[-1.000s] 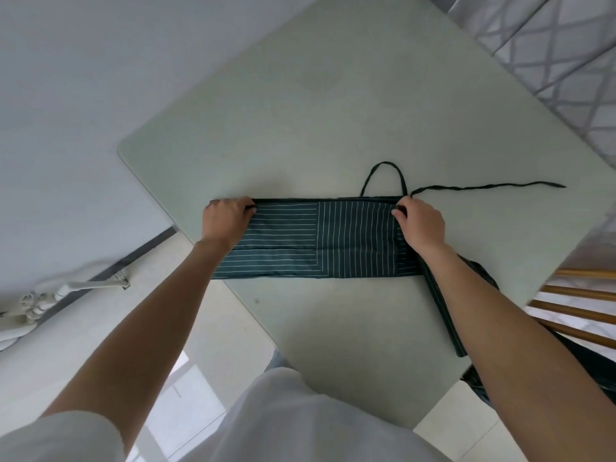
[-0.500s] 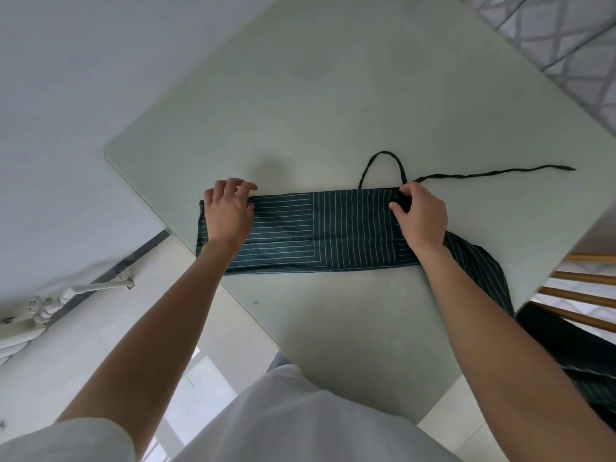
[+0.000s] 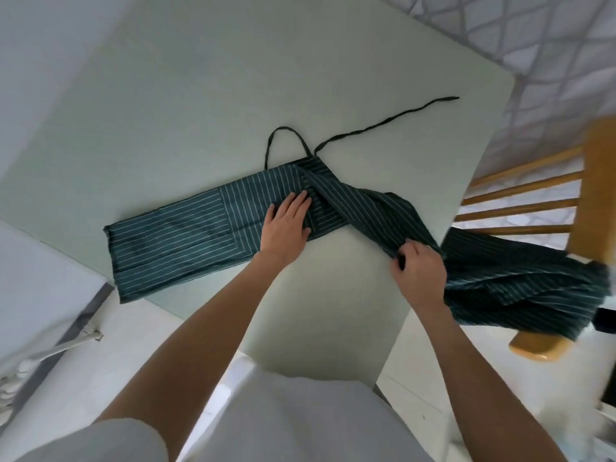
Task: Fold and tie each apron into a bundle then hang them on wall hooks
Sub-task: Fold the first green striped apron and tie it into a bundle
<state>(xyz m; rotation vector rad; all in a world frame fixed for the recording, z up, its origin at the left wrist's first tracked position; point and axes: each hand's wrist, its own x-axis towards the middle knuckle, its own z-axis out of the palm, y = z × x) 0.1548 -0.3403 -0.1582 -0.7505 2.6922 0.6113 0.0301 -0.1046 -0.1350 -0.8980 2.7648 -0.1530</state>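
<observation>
Head view: dark green striped apron (image 3: 186, 235) folded into a long band across pale green table (image 3: 200, 111), one end overhanging the near-left edge. Left hand (image 3: 286, 225) flat on the band's middle, fingers straight, pressing. Right hand (image 3: 420, 271) near the table's right edge, fingers curled round a bunched fold of the apron's free end. Neck loop (image 3: 286, 130) and tie string (image 3: 383, 123) lying on the tabletop beyond. More striped fabric (image 3: 533, 288) draped over wooden chair (image 3: 596, 181) at right.

Bare table (image 3: 206, 95) behind the apron (image 3: 186, 235) — chair (image 3: 593, 195) crowds the right.
</observation>
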